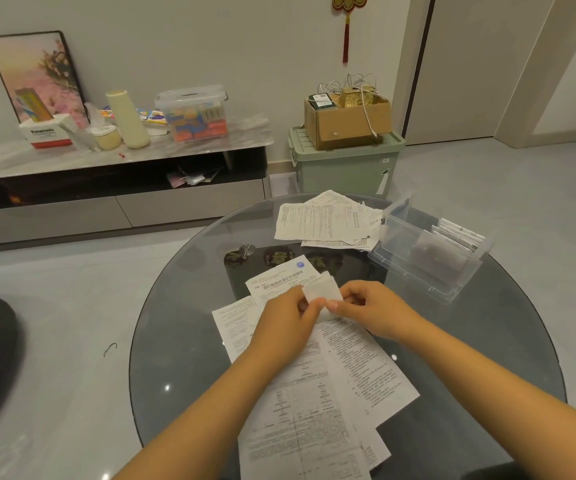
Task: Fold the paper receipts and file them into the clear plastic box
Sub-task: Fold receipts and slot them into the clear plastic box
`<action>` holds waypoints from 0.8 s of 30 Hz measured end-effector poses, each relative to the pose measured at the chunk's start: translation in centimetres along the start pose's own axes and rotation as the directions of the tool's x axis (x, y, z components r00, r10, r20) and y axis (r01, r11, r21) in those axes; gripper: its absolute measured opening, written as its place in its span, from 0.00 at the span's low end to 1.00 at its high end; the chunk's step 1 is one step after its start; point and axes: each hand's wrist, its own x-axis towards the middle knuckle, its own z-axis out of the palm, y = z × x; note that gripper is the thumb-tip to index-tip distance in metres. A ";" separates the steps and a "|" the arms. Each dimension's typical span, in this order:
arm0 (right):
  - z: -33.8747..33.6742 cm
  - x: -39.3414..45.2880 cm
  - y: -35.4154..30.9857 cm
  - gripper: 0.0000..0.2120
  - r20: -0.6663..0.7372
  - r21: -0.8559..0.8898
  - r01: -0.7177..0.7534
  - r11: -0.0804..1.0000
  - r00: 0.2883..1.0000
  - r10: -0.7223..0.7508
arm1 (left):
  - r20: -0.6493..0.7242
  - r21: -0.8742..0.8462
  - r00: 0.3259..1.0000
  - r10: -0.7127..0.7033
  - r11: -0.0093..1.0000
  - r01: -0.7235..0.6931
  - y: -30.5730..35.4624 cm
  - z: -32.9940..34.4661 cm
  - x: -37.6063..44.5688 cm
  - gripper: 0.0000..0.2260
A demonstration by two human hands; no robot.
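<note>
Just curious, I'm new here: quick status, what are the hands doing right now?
Left hand and right hand: both pinch a small folded receipt above the loose sheets. Clear plastic box open at right, some folded papers inside. Path clear.

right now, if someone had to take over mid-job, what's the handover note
Left hand and right hand: both pinch one small folded receipt above the glass table.
Clear plastic box: far right of the table, open, a few folded papers already filed inside.
Left to do: file this one, then fold the loose sheets under the hands and the pile beside the box.
</note>
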 end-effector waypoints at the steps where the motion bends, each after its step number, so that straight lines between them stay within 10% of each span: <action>1: 0.3 0.3 0.3 0.10 -0.046 0.009 -0.001 1.000 0.999 0.001 | -0.019 -0.033 1.000 -0.013 0.999 0.012 0.1 0.1 0.1 0.10; 13: 2.6 1.6 0.5 0.18 -0.262 -0.156 -0.032 0.987 0.965 -0.010 | -0.028 -0.060 0.995 -0.091 0.994 0.089 -0.1 0.8 0.8 0.32; 24: 2.4 2.0 0.7 0.14 -0.250 -0.170 -0.064 0.983 0.968 0.020 | -0.042 -0.027 0.990 -0.136 0.991 0.135 -0.2 0.7 1.2 0.13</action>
